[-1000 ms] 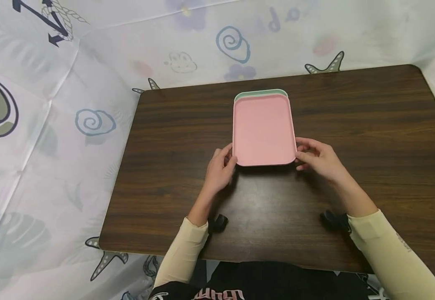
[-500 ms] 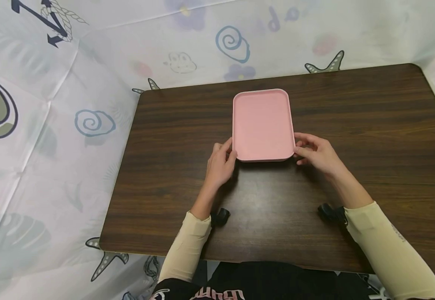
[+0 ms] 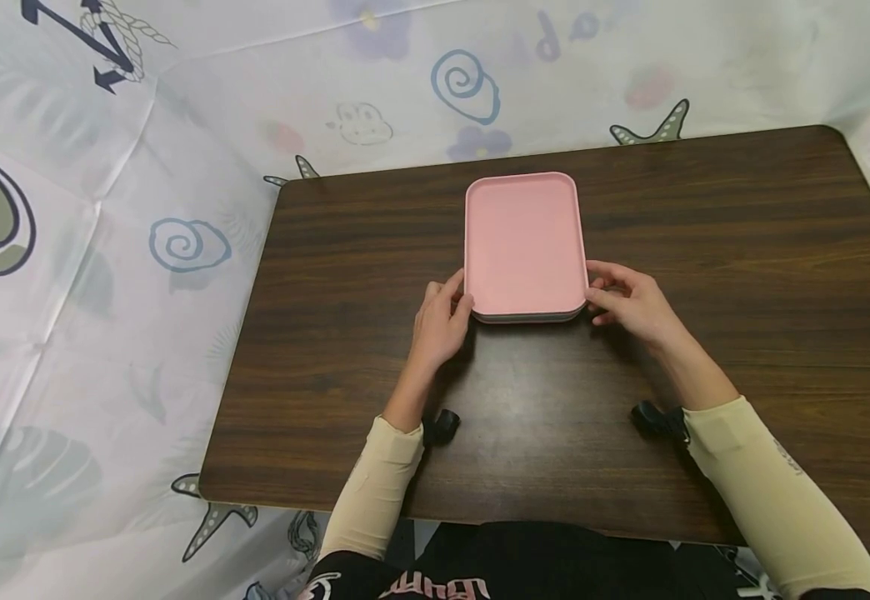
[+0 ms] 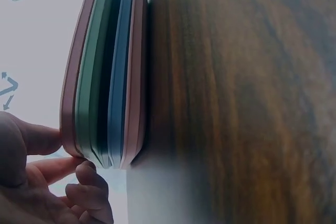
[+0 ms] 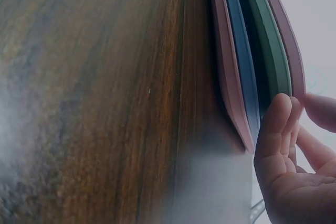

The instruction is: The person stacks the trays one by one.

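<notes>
A pink rectangular tray [image 3: 527, 243] with rounded corners lies on top of a stack of similar trays. In the left wrist view, a green tray [image 4: 94, 77] sits right under it, then a dark gap, a blue tray [image 4: 119, 77] and another pink tray [image 4: 136, 77] at the bottom. My left hand [image 3: 440, 325] holds the top tray by its near left corner, thumb at the rim and fingers along the side. At the near right corner my right hand [image 3: 633, 308] pinches the same tray, its other fingers beside the green tray's edge.
The stack stands on a dark wood-grain table [image 3: 330, 350], back from the person's side. A white patterned cloth [image 3: 255, 100] hangs behind and to the left. A black wrist camera [image 3: 442, 427] sits at the left wrist, another camera [image 3: 651, 418] at the right.
The top pink tray has slid away from the person with both hands on it. Earlier a green rim showed at its far edge; now that is covered and edges show at the near side.
</notes>
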{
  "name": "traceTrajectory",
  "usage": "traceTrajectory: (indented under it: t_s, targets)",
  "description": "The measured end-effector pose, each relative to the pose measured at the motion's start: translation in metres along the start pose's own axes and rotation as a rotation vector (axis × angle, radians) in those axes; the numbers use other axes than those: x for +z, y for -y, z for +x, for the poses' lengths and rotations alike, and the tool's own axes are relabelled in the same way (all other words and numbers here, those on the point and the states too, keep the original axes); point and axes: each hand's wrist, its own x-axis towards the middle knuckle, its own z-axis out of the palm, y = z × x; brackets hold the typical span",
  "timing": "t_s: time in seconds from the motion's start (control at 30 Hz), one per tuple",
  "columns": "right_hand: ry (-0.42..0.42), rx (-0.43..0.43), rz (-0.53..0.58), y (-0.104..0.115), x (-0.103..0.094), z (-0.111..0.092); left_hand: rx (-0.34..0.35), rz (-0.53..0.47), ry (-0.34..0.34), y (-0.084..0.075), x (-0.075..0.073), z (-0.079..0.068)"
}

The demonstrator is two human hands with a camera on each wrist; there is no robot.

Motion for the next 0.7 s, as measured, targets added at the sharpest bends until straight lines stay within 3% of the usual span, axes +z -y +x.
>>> traceTrajectory:
  t_s: [0.3,0.7]
  targets:
    - [-0.025,0.013,-0.002,-0.0026,-0.0001,0.0014,-0.001,0.014,0.031,0.0029,0.0009,0.0004]
    - [0.013,0.011,-0.015,-0.0005,0.0025,-0.0078,-0.008,0.001,0.115,0.0033,-0.0042,-0.0044]
